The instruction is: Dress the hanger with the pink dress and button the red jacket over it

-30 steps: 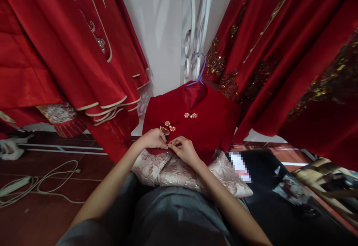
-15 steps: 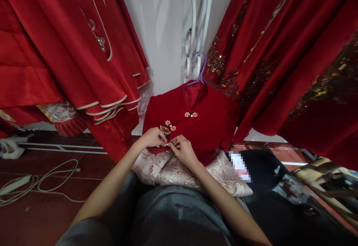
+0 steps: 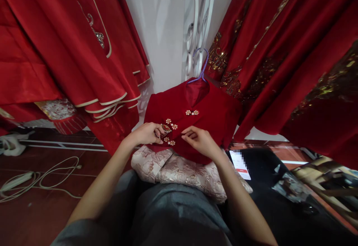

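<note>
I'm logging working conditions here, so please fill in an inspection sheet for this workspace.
Surface: pale patterned cloth, folded beneath the red top.
Job's things: red top with beaded flowers and a fan-shaped ornament; purple hanger at its collar.
Clutter: lit phone and clear packet on a black surface.
Left hand: fingers at the fan-shaped ornament; grip unclear.
Right hand: over the red top, fingers slightly apart, nothing seen between them.
Cables: pale cord, loosely coiled on the floor.
Surroundings: red garments on both sides, white wall between.
</note>
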### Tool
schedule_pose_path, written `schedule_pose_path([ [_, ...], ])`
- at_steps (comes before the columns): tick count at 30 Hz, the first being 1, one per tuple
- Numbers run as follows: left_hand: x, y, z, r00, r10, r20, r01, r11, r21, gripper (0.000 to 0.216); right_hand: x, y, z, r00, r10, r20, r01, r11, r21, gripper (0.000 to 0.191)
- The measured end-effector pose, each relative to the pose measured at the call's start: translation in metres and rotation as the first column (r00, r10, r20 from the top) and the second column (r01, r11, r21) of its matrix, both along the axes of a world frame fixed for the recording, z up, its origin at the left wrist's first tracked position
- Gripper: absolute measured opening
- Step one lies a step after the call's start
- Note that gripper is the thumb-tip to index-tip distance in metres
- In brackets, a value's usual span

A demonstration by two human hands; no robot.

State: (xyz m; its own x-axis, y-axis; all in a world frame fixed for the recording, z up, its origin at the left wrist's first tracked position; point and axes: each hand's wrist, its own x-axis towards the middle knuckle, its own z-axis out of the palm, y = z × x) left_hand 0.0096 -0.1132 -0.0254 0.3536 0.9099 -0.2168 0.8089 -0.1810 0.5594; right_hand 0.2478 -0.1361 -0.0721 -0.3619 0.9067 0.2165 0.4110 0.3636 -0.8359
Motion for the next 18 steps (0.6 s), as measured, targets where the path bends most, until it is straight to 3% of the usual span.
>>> schedule_pose_path([
  [3,0.0,-0.002,0.005,0.997,-0.051,-0.05,0.055,0.996,0.064,0.03,0.015,-0.005,0.026,0.993,-0.095,-0.07,0.101,0.991,0.082,0.016],
  [6,0.01,-0.003,-0.003,0.99,-0.079,-0.121,0.092,0.99,0.107,0.022,0.021,-0.008,0.034,0.985,-0.152,-0.084,0.161,0.979,0.125,0.017],
  [10,0.024,-0.003,-0.02,0.979,-0.054,-0.197,0.082,0.987,0.136,0.02,0.019,-0.005,0.016,0.989,0.053,0.138,-0.051,0.999,-0.016,0.01],
  [12,0.027,-0.003,-0.026,0.979,-0.05,-0.198,0.082,0.985,0.154,0.016,0.012,-0.002,0.002,0.979,0.1,0.176,-0.092,0.994,-0.054,0.011],
  [15,0.027,-0.002,-0.029,0.984,-0.051,-0.168,0.081,0.981,0.177,0.018,-0.007,0.001,-0.016,0.994,0.051,0.098,-0.048,0.998,-0.041,0.016],
  [18,0.027,-0.001,-0.029,0.987,-0.031,-0.156,0.062,0.978,0.197,0.016,-0.026,0.002,-0.027,0.999,0.034,-0.008,-0.035,0.993,-0.114,0.011],
])
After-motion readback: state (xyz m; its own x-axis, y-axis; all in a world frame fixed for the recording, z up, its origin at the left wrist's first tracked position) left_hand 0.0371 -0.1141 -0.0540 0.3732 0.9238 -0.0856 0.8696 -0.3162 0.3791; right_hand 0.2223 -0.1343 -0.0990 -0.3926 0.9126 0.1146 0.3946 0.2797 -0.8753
